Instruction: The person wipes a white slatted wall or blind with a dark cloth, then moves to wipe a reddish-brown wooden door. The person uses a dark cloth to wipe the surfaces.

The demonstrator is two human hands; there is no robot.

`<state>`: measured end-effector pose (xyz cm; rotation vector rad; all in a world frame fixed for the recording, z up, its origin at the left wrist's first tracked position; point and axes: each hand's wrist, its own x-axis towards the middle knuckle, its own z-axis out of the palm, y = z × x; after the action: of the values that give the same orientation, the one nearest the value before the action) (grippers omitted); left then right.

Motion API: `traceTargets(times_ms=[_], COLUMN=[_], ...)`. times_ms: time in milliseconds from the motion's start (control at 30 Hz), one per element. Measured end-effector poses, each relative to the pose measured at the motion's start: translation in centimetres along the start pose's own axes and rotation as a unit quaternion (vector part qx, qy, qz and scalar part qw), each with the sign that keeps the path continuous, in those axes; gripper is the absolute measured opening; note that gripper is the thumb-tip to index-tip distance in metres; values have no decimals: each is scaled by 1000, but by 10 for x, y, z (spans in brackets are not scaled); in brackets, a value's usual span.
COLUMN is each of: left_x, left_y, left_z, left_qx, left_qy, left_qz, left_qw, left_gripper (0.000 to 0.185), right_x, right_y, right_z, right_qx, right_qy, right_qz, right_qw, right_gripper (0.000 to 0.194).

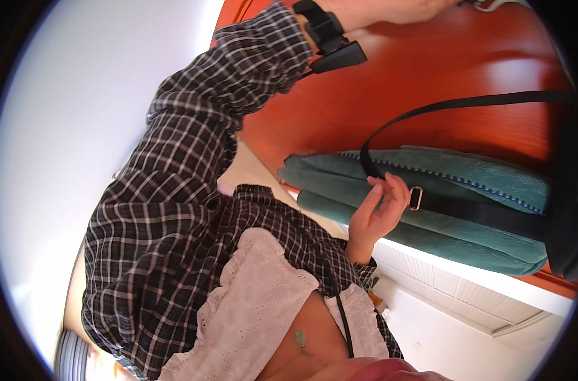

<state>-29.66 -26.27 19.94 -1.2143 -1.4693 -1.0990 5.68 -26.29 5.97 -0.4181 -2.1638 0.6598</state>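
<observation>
At the top edge my left hand [398, 10], with a black band and device [339, 57] at the wrist, reaches over a glossy red-brown wooden surface [441, 62]. Its fingers are mostly cut off, near a pale cord-like thing [501, 4]. My right hand [382, 205] has its thumb apart from partly curled fingers. The fingertips are at a black strap [432, 107], and whether they grip it cannot be told. Beside that hand are a metal strap buckle [415, 198] and a teal plush article [479, 247] with a blue-toothed zip [460, 180].
A dark item [567, 209] stands at the right rim beside the teal plush. A white surface [79, 95] fills the left side. Ridged pale panels [441, 276] and a white wall [441, 328] show at lower right. My plaid sleeve [184, 143] crosses the left half.
</observation>
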Motion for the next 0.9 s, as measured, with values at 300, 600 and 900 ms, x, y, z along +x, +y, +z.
traceTargets(times_ms=[300, 600, 900], left_x=[-312, -215, -248], left_y=[29, -64, 64], left_z=[-29, -41, 50], left_qx=[92, 65, -29], left_qy=[-282, 156, -3], left_qz=[-163, -283, -288], left_qw=[941, 944, 957], left_gripper=[61, 62, 64], right_x=[-15, -24, 43], right_y=[-14, -11, -27], right_z=[-9, -11, 59], right_qx=[25, 14, 2], right_qy=[-4, -7, -124], right_qz=[34, 51, -146], right_qw=[999, 999, 982], right_gripper=[28, 30, 36])
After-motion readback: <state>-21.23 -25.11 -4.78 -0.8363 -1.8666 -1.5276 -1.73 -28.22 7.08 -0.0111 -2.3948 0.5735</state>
